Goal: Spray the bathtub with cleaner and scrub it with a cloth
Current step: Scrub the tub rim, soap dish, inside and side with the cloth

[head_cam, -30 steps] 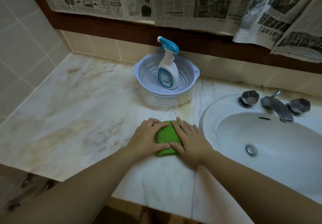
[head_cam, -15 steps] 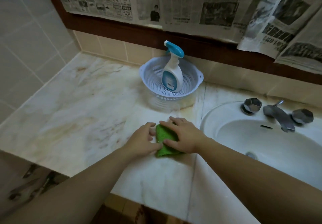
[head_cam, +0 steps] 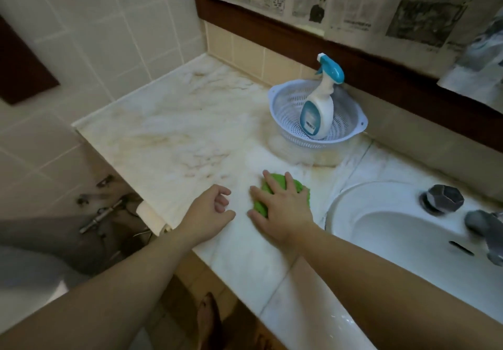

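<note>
Right hand (head_cam: pixel 283 208) lies flat, fingers spread, on a green cloth (head_cam: pixel 300 187) on the marble tabletop (head_cam: pixel 177 131). Left hand (head_cam: pixel 211 214) rests beside it, fingers loosely curled. Spray bottle (head_cam: pixel 319 107) stands in a white basket (head_cam: pixel 283 107).
</note>
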### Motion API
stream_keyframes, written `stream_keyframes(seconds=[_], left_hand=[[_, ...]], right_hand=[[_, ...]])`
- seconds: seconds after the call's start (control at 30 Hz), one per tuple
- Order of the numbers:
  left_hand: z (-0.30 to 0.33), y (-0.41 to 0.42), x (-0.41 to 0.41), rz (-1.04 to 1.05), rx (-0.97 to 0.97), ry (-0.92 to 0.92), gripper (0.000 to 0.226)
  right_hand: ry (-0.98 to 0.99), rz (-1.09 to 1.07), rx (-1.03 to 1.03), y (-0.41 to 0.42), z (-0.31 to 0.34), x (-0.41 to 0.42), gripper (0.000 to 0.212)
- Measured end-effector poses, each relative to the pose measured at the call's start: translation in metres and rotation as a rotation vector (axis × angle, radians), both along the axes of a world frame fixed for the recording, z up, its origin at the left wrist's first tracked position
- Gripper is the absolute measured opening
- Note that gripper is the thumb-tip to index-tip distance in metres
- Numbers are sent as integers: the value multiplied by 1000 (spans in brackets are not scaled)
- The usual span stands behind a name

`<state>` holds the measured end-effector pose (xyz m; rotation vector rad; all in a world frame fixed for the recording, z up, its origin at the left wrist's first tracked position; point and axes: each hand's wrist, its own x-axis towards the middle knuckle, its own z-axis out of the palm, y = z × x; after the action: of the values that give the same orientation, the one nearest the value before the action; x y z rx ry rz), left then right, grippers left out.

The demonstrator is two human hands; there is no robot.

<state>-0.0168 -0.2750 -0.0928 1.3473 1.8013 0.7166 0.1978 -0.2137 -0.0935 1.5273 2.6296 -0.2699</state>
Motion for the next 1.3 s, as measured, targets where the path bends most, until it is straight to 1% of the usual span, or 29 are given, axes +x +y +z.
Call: stream_keyframes(seconds=[0.17, 0.37, 0.53, 0.67, 0.77, 0.83, 0.9, 1.0, 1.03, 1.1, 1.3], left_hand=[[3, -23, -3, 64, -29, -29, 35], [12, -47, -9, 97, -21, -52, 34], [32, -68, -33, 105, -17, -63, 34], [47, -109, -67, 203, 17, -125, 30], [48, -154, -98, 286, 3, -224, 25], [48, -185, -120, 352, -17, -332, 20], [54, -218, -144, 465, -4, -513, 20], [67, -275, -184, 638, 99, -894, 22], [71, -295, -199, 677, 130, -959, 20], [77, -337, -229, 769, 176, -1015, 18], [96, -457, -281, 1045, 313, -1004, 31]], right_hand=[[19, 14, 83, 3, 2, 7, 48], [170, 61, 62, -4, -2, 8, 44], [219, 145, 23, -31, 6, -33, 44], [328, 225, -25, -62, 20, -90, 50], [454, 265, -71, -94, 30, -141, 52], [520, 332, -102, -120, 38, -179, 51], [566, 419, -124, -149, 48, -219, 52], [630, 537, -141, -198, 60, -284, 53], [648, 570, -166, -216, 63, -306, 54], [670, 653, -233, -255, 72, -347, 60], [642, 939, -316, -374, 100, -436, 80]])
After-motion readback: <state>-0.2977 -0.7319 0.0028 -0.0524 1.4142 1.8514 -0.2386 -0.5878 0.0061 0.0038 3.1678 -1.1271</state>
